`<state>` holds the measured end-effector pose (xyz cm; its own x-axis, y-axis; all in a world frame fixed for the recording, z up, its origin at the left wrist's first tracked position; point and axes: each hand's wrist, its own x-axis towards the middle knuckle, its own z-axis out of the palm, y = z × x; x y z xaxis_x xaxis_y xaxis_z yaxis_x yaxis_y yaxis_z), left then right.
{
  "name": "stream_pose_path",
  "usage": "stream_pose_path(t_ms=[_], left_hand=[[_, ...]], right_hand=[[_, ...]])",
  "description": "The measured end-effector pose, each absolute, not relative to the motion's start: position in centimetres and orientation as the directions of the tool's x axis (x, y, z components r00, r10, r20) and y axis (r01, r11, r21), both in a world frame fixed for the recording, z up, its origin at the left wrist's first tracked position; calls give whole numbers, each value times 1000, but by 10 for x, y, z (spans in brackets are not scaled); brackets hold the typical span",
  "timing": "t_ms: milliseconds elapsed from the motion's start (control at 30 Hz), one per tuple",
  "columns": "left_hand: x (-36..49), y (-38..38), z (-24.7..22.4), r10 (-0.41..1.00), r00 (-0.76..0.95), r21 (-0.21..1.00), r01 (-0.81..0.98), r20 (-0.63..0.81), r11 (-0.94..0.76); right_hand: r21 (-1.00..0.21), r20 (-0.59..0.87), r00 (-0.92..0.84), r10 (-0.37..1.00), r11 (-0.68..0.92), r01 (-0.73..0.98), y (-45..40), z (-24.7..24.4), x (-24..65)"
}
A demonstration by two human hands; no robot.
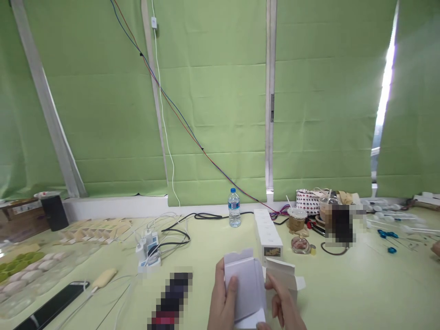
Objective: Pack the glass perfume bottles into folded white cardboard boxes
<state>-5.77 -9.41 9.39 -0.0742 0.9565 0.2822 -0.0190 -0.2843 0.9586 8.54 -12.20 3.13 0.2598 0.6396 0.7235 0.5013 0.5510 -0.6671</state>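
Observation:
Near the bottom centre, my left hand is closed round a white folded card piece, its thumb lying across the front. Just to the right, my right hand has its index finger bent against an open white box with flaps sticking out. Whether the right fingers grip the box or only touch it cannot be made out. Behind the hands a long white box lies on the table, a dark picture on its near end.
A water bottle stands behind the hands. Left are a power strip with cables, phones and egg-like items in trays. Right are a drink cup, a round glass dish and blue scissors. A person's hand shows at the right edge.

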Motion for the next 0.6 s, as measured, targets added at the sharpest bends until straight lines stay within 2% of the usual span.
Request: stream_pose_path(t_ms=[133, 200, 367, 600], left_hand=[[-55, -101, 90, 992, -36, 921, -370, 119, -124], [-57, -100, 92, 996, -12, 880, -467, 85, -81], [-58, -105, 102, 991, 64, 890, -449, 119, -78], [-48, -115, 115, 927, 142, 904, -312, 348, -292]], right_hand=[[-679, 720, 302, 625, 544, 494, -126, 53, 85], [-695, 704, 288, 649, 546, 468, -128, 55, 90], [-697, 688, 188, 701, 568, 437, -134, 58, 103], [-600, 755, 126, 644, 600, 530, -139, 63, 109]])
